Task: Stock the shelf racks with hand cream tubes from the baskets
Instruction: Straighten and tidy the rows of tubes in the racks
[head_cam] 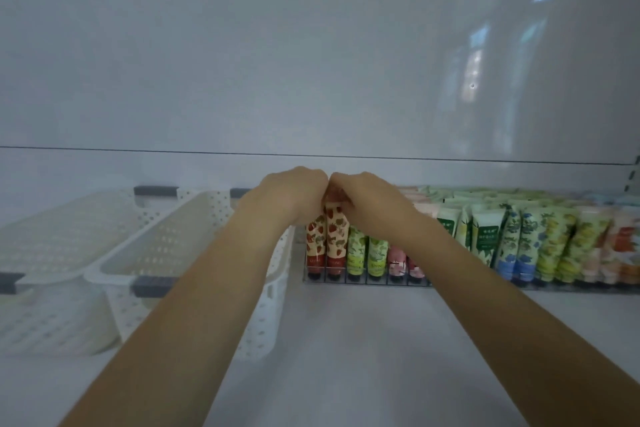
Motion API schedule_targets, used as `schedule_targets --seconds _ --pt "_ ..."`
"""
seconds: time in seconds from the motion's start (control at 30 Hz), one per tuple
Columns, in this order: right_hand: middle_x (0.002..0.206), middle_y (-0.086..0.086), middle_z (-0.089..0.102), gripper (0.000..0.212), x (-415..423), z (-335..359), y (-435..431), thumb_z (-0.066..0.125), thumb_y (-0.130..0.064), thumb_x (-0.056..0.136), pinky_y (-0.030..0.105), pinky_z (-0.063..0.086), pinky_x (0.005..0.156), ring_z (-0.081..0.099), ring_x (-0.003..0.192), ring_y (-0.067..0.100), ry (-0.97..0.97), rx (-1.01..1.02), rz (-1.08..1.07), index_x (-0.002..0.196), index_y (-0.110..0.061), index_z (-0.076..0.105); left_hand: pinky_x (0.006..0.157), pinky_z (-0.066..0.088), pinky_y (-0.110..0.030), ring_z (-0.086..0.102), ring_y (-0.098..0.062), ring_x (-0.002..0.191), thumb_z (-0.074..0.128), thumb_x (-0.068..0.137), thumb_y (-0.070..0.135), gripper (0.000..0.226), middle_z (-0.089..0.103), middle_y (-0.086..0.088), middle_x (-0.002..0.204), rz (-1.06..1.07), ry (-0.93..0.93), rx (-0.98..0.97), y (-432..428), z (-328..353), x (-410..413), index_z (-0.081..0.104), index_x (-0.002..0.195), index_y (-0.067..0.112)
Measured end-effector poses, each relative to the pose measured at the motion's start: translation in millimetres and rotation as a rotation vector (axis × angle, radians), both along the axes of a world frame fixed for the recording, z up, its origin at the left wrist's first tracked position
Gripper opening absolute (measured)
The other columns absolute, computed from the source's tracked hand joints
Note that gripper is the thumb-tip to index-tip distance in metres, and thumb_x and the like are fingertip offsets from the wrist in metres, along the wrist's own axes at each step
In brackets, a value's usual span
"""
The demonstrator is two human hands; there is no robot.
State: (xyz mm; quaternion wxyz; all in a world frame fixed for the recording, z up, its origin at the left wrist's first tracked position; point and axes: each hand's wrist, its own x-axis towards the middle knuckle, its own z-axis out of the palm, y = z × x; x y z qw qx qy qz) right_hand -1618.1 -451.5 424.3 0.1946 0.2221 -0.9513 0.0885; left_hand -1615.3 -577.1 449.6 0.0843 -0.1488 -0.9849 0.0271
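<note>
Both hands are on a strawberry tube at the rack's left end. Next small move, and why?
Probably ease the strawberry tube down into its wire rack lane, then let go: the left hand and right hand both pinch its top, which stands above the neighbouring tube.

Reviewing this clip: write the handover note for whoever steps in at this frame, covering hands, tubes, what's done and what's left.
Left hand: curled over the tops of the strawberry tubes, apparently pinching them.
Right hand: same, knuckles meeting the left.
Rack: every lane in view has tubes, strawberry at its left end.
Baskets: the two in clear view, left of the rack, look empty. The third basket is mostly hidden by the left forearm.
Left: seat the strawberry tubes, check the hidden basket.
</note>
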Motion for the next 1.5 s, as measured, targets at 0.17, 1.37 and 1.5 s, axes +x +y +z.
schedule_targets --seconds 0.17,1.37,1.5 --pt "0.107 0.010 0.062 0.036 2 1 -5 0.040 0.004 0.084 0.043 0.048 0.081 0.053 0.100 0.027 0.029 0.019 -0.010 0.114 -0.011 0.053 0.070 0.040 -0.031 0.053 -0.023 0.088 0.040 0.088 -0.001 0.030 0.059 -0.010 0.108 0.007 0.000 0.012 -2 3 2 0.053 0.114 0.007" --pt "0.082 -0.016 0.060 0.018 -6 38 43 0.058 -0.014 0.087 0.015 0.041 0.064 0.056 0.078 0.002 -0.246 -0.184 0.017 0.081 -0.029 0.064 0.086 0.034 -0.020 0.049 -0.018 0.119 0.039 0.090 -0.004 0.046 0.051 -0.002 0.133 -0.182 0.013 0.062 5 0 5 0.056 0.126 0.019" --pt "0.081 -0.019 0.059 0.017 -3 46 52 0.065 -0.016 0.083 0.016 0.036 0.063 0.053 0.078 -0.002 -0.302 -0.138 -0.004 0.078 -0.032 0.064 0.094 0.041 -0.028 0.047 -0.020 0.119 0.039 0.090 -0.005 0.046 0.049 -0.004 0.133 -0.160 0.019 0.078 6 0 6 0.049 0.130 0.016"
